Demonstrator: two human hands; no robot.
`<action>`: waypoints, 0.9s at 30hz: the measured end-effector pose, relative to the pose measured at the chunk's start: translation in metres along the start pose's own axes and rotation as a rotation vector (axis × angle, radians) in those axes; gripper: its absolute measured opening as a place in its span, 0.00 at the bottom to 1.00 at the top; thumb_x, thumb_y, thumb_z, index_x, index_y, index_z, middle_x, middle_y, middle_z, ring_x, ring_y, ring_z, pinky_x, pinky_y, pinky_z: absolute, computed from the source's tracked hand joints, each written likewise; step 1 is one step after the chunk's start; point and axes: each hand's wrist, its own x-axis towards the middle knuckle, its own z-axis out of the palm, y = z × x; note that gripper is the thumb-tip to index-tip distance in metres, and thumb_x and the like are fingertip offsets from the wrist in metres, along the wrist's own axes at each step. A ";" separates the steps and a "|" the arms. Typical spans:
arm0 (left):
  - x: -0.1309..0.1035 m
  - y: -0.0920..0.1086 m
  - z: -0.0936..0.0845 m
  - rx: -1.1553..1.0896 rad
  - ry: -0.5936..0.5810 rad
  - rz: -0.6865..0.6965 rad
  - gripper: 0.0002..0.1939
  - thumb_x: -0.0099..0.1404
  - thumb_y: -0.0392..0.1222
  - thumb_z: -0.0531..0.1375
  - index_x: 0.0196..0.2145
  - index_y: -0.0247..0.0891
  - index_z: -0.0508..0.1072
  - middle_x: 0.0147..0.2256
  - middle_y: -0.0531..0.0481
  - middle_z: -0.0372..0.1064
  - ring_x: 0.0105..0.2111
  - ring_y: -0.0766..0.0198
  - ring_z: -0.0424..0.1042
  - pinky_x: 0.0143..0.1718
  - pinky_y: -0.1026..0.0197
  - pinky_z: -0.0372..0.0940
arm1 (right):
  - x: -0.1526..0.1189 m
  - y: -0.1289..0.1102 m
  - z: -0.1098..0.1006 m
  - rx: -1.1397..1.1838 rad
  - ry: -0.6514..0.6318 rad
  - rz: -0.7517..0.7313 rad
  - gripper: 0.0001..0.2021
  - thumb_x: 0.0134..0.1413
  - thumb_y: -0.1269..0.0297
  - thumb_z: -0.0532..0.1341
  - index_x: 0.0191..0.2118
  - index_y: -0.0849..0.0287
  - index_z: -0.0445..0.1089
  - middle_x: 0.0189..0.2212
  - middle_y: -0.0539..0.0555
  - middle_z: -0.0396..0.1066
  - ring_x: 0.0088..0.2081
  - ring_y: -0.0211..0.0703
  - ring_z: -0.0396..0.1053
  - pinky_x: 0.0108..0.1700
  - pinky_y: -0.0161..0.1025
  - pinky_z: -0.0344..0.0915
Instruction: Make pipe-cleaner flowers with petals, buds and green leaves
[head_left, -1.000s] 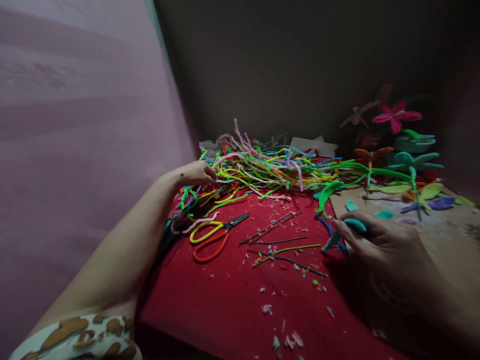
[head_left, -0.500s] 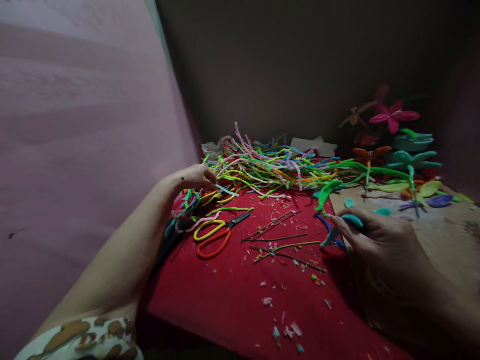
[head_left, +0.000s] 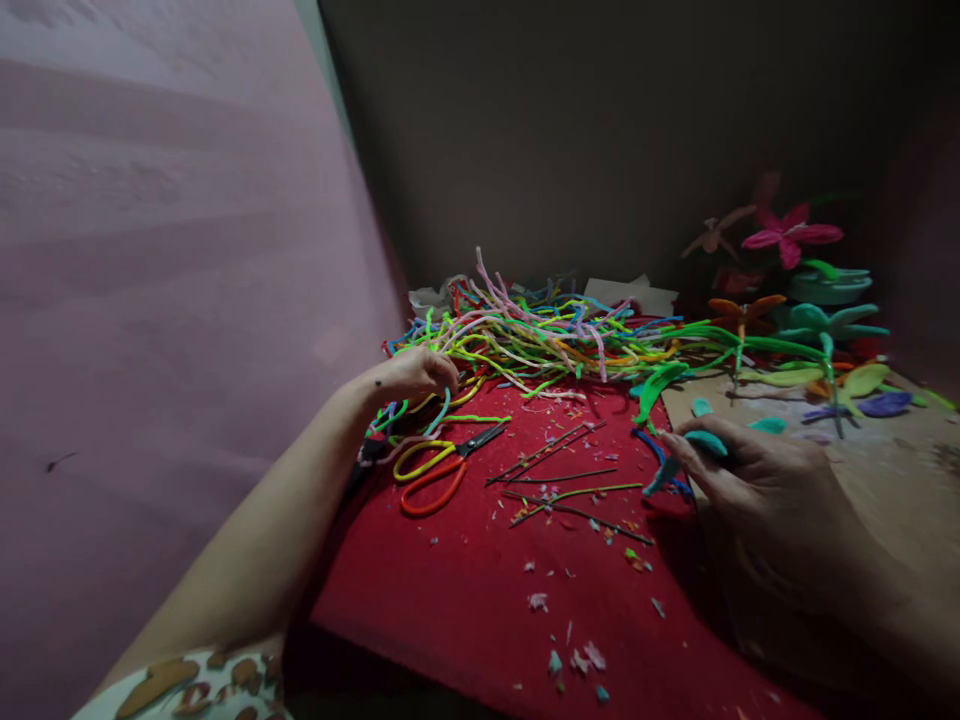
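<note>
My left hand (head_left: 426, 374) is closed over the left end of the pipe cleaner heap, fingers bent down in a pinch. A thin, pale blue-green pipe cleaner (head_left: 445, 408) hangs curved below its fingertips. My right hand (head_left: 772, 490) is closed around a teal pipe cleaner flower (head_left: 706, 443), whose rounded petals stick out around the thumb and fingers; the rest is hidden by the hand. Just below my left hand lie scissors (head_left: 427, 480) with one yellow and one red handle. Beside the flower is a dark blue pipe cleaner piece (head_left: 651, 445) on the red cloth.
A tangled heap of pipe cleaners (head_left: 540, 335) spreads across the back. Thin stems (head_left: 559, 475) and fluff scraps (head_left: 585, 658) lie on the red cloth (head_left: 420, 600). Finished flowers, including a pink one (head_left: 791, 235), stand behind the brown board (head_left: 892, 470). A pale wall (head_left: 187, 300) is close on the left.
My left hand has moved slightly right and down, and the strand at its fingers now hangs down rather than pointing right. My right hand keeps the teal flower almost in place.
</note>
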 end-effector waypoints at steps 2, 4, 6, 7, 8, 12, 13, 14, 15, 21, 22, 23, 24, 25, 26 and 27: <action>-0.003 0.007 0.012 0.029 0.028 0.066 0.09 0.50 0.36 0.57 0.27 0.38 0.77 0.37 0.48 0.72 0.36 0.64 0.68 0.38 0.64 0.60 | 0.000 -0.001 -0.001 -0.008 -0.014 -0.003 0.16 0.54 0.54 0.53 0.25 0.59 0.69 0.13 0.47 0.58 0.15 0.34 0.55 0.20 0.33 0.50; -0.005 0.015 0.027 0.095 0.065 0.086 0.10 0.52 0.37 0.56 0.31 0.39 0.77 0.40 0.46 0.71 0.37 0.64 0.68 0.40 0.63 0.60 | 0.001 -0.004 -0.003 -0.002 -0.037 -0.014 0.16 0.54 0.55 0.53 0.24 0.59 0.69 0.12 0.47 0.58 0.14 0.33 0.55 0.20 0.32 0.51; -0.008 0.024 0.044 0.156 0.092 0.103 0.11 0.56 0.38 0.56 0.33 0.39 0.77 0.39 0.45 0.71 0.36 0.64 0.69 0.40 0.63 0.60 | 0.002 -0.008 -0.005 -0.005 -0.063 -0.005 0.16 0.55 0.55 0.52 0.24 0.60 0.68 0.12 0.47 0.59 0.14 0.33 0.55 0.20 0.32 0.51; -0.009 0.028 0.052 0.192 0.119 0.100 0.10 0.56 0.39 0.56 0.33 0.39 0.77 0.38 0.45 0.71 0.35 0.65 0.68 0.38 0.64 0.60 | 0.002 -0.010 -0.006 -0.014 -0.072 0.005 0.16 0.55 0.55 0.52 0.24 0.59 0.68 0.12 0.47 0.59 0.14 0.33 0.55 0.20 0.32 0.52; -0.009 0.032 0.059 0.234 0.161 0.091 0.10 0.57 0.39 0.55 0.33 0.40 0.77 0.36 0.46 0.71 0.34 0.65 0.68 0.37 0.64 0.60 | 0.003 -0.011 -0.007 -0.023 -0.081 0.016 0.17 0.55 0.55 0.52 0.23 0.59 0.67 0.12 0.47 0.59 0.14 0.34 0.55 0.20 0.32 0.52; -0.013 0.050 0.078 0.281 0.261 0.044 0.10 0.58 0.35 0.54 0.30 0.38 0.75 0.31 0.46 0.68 0.28 0.65 0.65 0.30 0.63 0.58 | 0.002 -0.012 -0.008 -0.029 -0.091 0.038 0.18 0.54 0.52 0.52 0.22 0.59 0.67 0.12 0.47 0.58 0.14 0.34 0.53 0.19 0.32 0.51; -0.013 0.053 0.080 0.283 0.278 0.035 0.10 0.57 0.34 0.53 0.30 0.37 0.75 0.30 0.46 0.67 0.27 0.65 0.65 0.29 0.64 0.58 | 0.002 -0.012 -0.008 -0.028 -0.089 0.044 0.18 0.54 0.52 0.52 0.22 0.59 0.67 0.12 0.47 0.58 0.14 0.34 0.53 0.19 0.32 0.51; -0.014 0.056 0.082 0.280 0.292 0.032 0.09 0.57 0.33 0.54 0.29 0.37 0.74 0.29 0.46 0.67 0.27 0.66 0.65 0.29 0.64 0.58 | 0.002 -0.012 -0.008 -0.026 -0.089 0.054 0.18 0.54 0.52 0.52 0.22 0.59 0.67 0.12 0.48 0.58 0.14 0.34 0.54 0.19 0.32 0.51; -0.014 0.058 0.083 0.268 0.304 0.039 0.09 0.57 0.33 0.54 0.28 0.37 0.74 0.28 0.47 0.67 0.27 0.66 0.65 0.28 0.64 0.58 | 0.001 -0.012 -0.008 -0.023 -0.095 0.068 0.18 0.53 0.52 0.52 0.23 0.59 0.67 0.12 0.48 0.58 0.15 0.34 0.55 0.20 0.32 0.51; -0.015 0.061 0.093 0.119 0.412 0.202 0.07 0.57 0.33 0.56 0.28 0.36 0.74 0.28 0.49 0.70 0.27 0.67 0.68 0.31 0.65 0.62 | 0.002 -0.013 -0.007 0.146 -0.156 0.244 0.18 0.48 0.49 0.55 0.23 0.60 0.67 0.15 0.48 0.61 0.17 0.35 0.55 0.21 0.33 0.51; -0.015 0.061 0.095 0.103 0.429 0.237 0.07 0.57 0.33 0.56 0.29 0.35 0.74 0.29 0.49 0.71 0.28 0.67 0.69 0.32 0.65 0.63 | 0.002 -0.013 -0.006 0.214 -0.169 0.304 0.18 0.47 0.48 0.56 0.23 0.60 0.66 0.15 0.48 0.60 0.18 0.35 0.55 0.22 0.32 0.51; -0.015 0.062 0.096 0.088 0.445 0.274 0.08 0.58 0.33 0.55 0.30 0.35 0.75 0.30 0.48 0.72 0.29 0.67 0.70 0.32 0.65 0.64 | 0.002 -0.013 -0.006 0.299 -0.189 0.382 0.18 0.46 0.48 0.57 0.22 0.60 0.65 0.15 0.48 0.60 0.19 0.34 0.54 0.22 0.32 0.51; -0.014 0.063 0.098 0.074 0.461 0.311 0.08 0.59 0.33 0.55 0.31 0.35 0.75 0.31 0.48 0.72 0.30 0.67 0.70 0.33 0.65 0.64 | 0.002 -0.012 -0.005 0.394 -0.224 0.473 0.19 0.45 0.47 0.58 0.21 0.60 0.64 0.15 0.48 0.59 0.19 0.34 0.54 0.21 0.32 0.50; -0.014 0.063 0.099 0.062 0.478 0.347 0.08 0.59 0.33 0.55 0.31 0.34 0.75 0.31 0.48 0.73 0.30 0.68 0.71 0.34 0.65 0.65 | 0.002 -0.012 -0.003 0.499 -0.275 0.567 0.19 0.44 0.46 0.59 0.20 0.60 0.63 0.14 0.47 0.58 0.18 0.33 0.53 0.20 0.31 0.49; -0.014 0.065 0.100 0.048 0.495 0.378 0.09 0.60 0.33 0.54 0.31 0.34 0.75 0.32 0.47 0.73 0.30 0.68 0.71 0.34 0.66 0.65 | 0.002 -0.012 -0.001 0.605 -0.324 0.657 0.20 0.43 0.46 0.60 0.19 0.60 0.61 0.13 0.46 0.57 0.17 0.32 0.52 0.19 0.31 0.49; -0.014 0.066 0.101 0.033 0.511 0.405 0.09 0.60 0.33 0.54 0.32 0.34 0.75 0.32 0.47 0.73 0.30 0.68 0.71 0.34 0.66 0.66 | 0.002 -0.013 0.001 0.698 -0.373 0.735 0.20 0.43 0.47 0.60 0.19 0.59 0.60 0.12 0.46 0.56 0.16 0.31 0.51 0.18 0.31 0.48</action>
